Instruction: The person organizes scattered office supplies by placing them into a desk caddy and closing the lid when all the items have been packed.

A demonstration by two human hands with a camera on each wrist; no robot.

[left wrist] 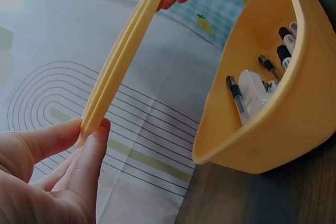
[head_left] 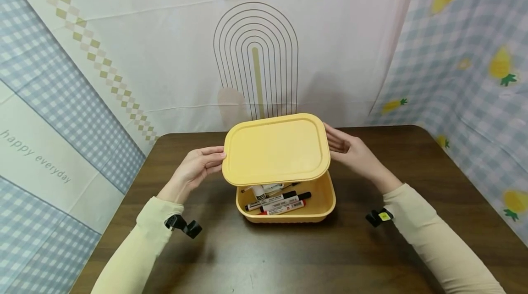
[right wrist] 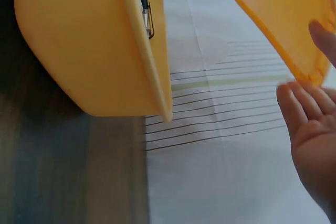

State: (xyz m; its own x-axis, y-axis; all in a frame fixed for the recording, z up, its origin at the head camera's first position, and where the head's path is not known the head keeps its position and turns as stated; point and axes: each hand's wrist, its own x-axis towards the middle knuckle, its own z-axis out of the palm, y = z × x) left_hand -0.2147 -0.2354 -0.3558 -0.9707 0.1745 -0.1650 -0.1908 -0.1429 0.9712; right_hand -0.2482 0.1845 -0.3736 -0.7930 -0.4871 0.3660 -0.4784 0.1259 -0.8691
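Note:
A yellow lid [head_left: 276,149] is held tilted above a yellow box [head_left: 327,200], apart from its rim at the back left. Thumb and fingers of my left hand [head_left: 198,168] pinch the lid's left edge, as the left wrist view also shows. At the lid's right edge is my right hand [head_left: 354,149], its fingers mostly straight and the fingertips against the edge. Inside the box lie several markers [head_left: 284,204], pens [left wrist: 239,100] and a white item [left wrist: 252,90] whose kind I cannot tell. The lid hides the back of the box in the head view.
The box stands on a dark wooden table [head_left: 264,257]. Behind it hangs a white cloth [head_left: 177,55] with line arches, and checked cloth [head_left: 458,69] with pineapples is at the right. Each wrist wears a black camera strap [head_left: 183,225].

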